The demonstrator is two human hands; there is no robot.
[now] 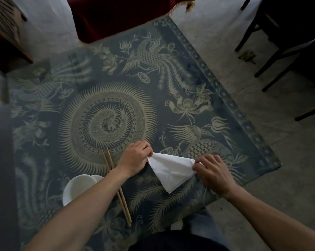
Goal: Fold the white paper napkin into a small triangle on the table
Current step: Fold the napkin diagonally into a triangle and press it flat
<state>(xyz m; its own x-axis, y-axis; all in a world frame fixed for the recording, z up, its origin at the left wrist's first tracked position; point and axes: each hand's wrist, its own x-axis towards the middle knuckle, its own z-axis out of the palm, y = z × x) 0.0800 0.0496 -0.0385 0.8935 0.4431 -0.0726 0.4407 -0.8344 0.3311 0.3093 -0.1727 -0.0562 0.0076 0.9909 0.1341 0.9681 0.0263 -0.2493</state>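
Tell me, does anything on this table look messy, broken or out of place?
Nothing stands out. The white napkin is a clean triangle pinched at two corners by the left hand and right hand. The chopsticks lie together beside the white bowl, nothing spilled.

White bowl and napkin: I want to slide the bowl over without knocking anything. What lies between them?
In the head view, the chopsticks and the left forearm lie between the white bowl and the napkin.

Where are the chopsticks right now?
Head view, lower centre-left: chopsticks lie on the tablecloth, between the white bowl and the napkin, partly under the left forearm.
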